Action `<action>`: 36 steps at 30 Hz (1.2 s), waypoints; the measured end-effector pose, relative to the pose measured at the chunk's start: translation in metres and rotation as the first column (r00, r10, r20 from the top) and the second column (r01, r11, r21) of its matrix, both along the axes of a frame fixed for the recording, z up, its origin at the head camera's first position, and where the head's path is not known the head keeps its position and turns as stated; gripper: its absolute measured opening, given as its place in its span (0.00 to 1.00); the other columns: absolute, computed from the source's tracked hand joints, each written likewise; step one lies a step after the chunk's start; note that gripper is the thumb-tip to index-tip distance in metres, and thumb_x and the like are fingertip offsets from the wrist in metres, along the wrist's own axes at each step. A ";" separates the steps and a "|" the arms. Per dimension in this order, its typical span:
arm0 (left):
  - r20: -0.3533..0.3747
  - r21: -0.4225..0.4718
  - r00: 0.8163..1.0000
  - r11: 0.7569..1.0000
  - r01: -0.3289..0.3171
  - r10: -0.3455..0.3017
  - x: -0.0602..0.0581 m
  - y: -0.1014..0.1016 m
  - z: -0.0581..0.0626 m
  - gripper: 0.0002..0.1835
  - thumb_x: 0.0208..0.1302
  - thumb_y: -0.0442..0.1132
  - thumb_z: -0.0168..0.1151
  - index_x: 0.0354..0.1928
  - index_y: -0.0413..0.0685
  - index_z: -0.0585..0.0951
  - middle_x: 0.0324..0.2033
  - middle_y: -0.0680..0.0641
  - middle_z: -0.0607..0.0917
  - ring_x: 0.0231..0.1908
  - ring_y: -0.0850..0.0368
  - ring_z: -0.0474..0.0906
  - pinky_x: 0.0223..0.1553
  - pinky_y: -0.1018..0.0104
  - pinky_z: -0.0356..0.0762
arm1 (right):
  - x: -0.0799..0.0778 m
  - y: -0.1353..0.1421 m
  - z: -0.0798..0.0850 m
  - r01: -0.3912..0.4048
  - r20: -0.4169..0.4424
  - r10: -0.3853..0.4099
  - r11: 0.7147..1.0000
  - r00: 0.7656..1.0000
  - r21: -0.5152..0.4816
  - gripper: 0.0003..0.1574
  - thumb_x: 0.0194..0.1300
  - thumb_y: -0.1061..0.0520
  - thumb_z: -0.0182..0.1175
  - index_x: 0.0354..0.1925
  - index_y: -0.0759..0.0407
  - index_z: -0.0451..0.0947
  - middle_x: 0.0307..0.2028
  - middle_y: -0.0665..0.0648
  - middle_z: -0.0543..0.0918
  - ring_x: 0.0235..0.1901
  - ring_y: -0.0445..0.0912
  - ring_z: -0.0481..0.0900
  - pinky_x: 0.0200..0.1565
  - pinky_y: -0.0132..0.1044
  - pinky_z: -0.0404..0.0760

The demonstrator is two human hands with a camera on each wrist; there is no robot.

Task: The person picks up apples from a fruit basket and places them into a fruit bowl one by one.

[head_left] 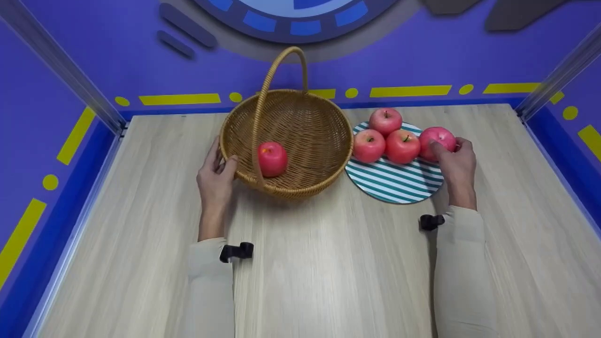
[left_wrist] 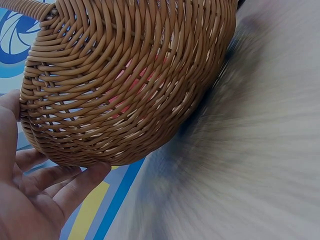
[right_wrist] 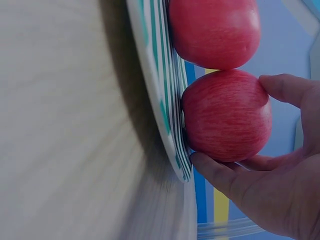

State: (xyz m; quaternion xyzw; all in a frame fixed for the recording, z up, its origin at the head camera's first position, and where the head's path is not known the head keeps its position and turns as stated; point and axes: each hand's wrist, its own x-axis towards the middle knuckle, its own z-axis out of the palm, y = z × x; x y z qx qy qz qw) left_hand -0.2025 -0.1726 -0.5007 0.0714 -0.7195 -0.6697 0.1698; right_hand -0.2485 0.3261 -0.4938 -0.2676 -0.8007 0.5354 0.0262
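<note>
A wicker basket [head_left: 312, 122] with a tall arched handle stands left of centre, and one red apple [head_left: 273, 160] lies inside it. My left hand [head_left: 216, 183] holds the basket's left side, thumb at the rim and fingers against the outer weave, as the left wrist view also shows. To the right, several red apples sit together on a round green-and-white striped plate [head_left: 394, 183]. My right hand [head_left: 459, 169] grips the rightmost apple [right_wrist: 227, 117] between thumb and fingers. That apple is at the plate's edge, close against a neighbouring apple [right_wrist: 217, 32].
The pale wood-grain table [head_left: 328, 263] carries everything. A blue-purple printed panel [head_left: 399, 61] rises behind it, and side panels [head_left: 33, 155] flank it. A black wrist mount [head_left: 237, 252] is at the left cuff, another [head_left: 431, 222] at the right.
</note>
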 end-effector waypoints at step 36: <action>0.017 0.019 1.000 1.000 0.006 -0.006 0.001 0.002 0.000 0.35 0.74 0.40 0.63 0.81 0.54 0.69 0.71 0.42 0.77 0.61 0.48 0.82 0.48 0.64 0.88 | -0.001 0.000 0.001 -0.072 0.005 0.072 0.996 0.997 0.056 0.60 0.73 0.34 0.60 0.84 0.63 0.47 0.78 0.67 0.61 0.71 0.57 0.63 0.73 0.48 0.70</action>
